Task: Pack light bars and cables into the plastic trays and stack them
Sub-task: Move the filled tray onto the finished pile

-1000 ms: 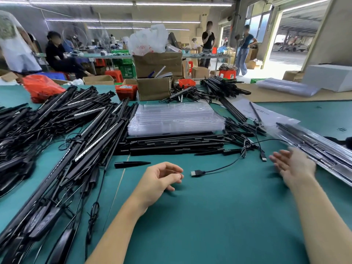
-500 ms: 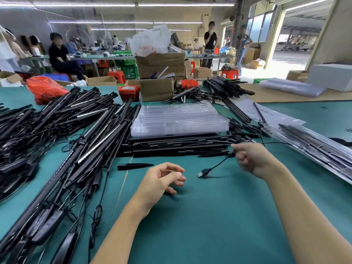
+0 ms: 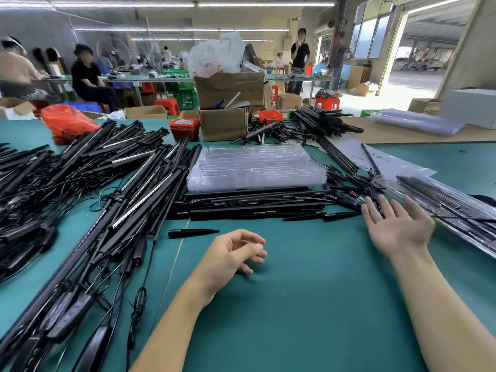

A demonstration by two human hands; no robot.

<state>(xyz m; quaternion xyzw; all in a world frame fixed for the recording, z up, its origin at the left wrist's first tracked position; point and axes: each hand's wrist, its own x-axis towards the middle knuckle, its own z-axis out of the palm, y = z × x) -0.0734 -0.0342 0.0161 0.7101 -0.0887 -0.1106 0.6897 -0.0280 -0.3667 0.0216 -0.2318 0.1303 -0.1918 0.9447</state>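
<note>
A stack of clear plastic trays [image 3: 255,167] lies in the middle of the green table [image 3: 308,304]. Black light bars with cables [image 3: 128,200] sprawl across the left side. A row of black stakes and bars [image 3: 255,208] lies just in front of the trays. At the right, a filled tray [image 3: 456,210] holds black bars. My left hand [image 3: 233,253] rests on the table, fingers loosely curled, holding nothing. My right hand [image 3: 397,226] hovers open, palm up, beside the filled tray and the stakes' right end. One loose stake [image 3: 192,232] lies near my left hand.
Cardboard boxes [image 3: 225,124], small red bins [image 3: 185,127] and a red bag [image 3: 67,122] stand along the table's far edge. More black bars [image 3: 327,122] pile up at the back right. People sit and stand at benches behind.
My right hand gripped the USB cable, swept it away toward the stakes, and now is open and empty near the filled tray. The cable no longer lies on the table in front of me.
</note>
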